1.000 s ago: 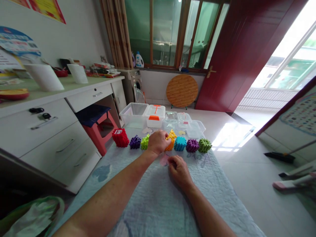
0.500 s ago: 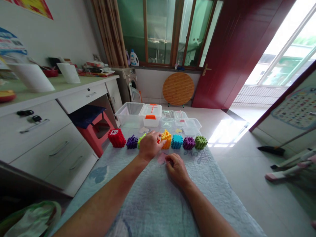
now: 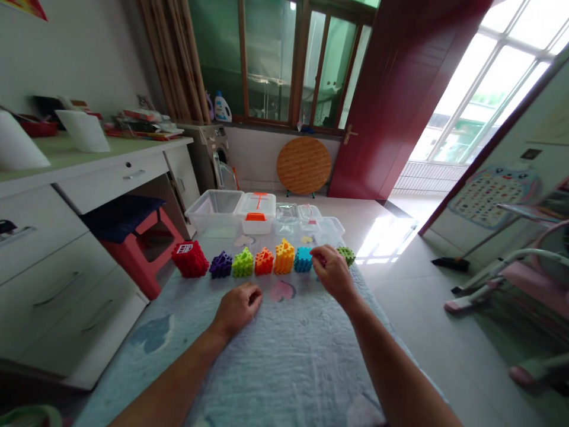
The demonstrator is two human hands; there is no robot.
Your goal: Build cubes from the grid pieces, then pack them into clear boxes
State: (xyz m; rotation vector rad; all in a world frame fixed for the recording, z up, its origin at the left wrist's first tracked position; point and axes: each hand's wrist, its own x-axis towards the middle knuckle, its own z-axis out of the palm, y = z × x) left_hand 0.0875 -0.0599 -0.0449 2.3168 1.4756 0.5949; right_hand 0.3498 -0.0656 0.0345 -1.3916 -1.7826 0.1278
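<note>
A row of coloured plastic interlocking blocks crosses the cloth-covered table: a large red block, a dark purple block, a lime green block, an orange block, a taller yellow block, a light blue block and an olive green block. Between the last two, my right hand has its fingers closed around a purple block, mostly hidden behind them. My left hand rests curled on the cloth in front of the lime and orange blocks, with nothing visible in it.
Behind the row stand an open clear bin, a lidded clear box with an orange latch and several smaller clear containers. A desk and a red stool are on the left. A broom lies right.
My left hand has drawn back from the orange block to the cloth at the lower left. My right hand has moved forward and right to the purple block. The view has shifted right.
</note>
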